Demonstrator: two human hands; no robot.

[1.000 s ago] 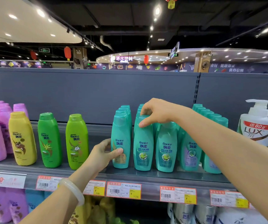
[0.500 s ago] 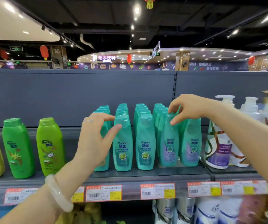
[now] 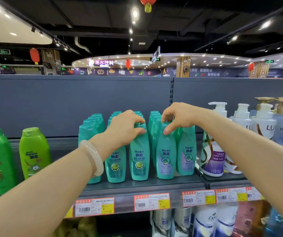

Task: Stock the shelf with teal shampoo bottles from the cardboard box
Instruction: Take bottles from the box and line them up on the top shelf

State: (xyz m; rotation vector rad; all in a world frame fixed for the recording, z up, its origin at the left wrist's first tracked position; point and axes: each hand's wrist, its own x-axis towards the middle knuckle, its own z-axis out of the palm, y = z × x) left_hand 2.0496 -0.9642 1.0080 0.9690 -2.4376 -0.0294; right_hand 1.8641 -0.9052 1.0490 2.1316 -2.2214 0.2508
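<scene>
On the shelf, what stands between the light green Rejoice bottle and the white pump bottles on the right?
In the head view, rows of teal shampoo bottles fill that stretch between the light green bottle and the pump bottles.

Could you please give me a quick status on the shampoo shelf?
Left hand grips front teal bottle at its cap. Right hand pinches next teal bottle. Both upright on shelf. No obstruction.
</scene>
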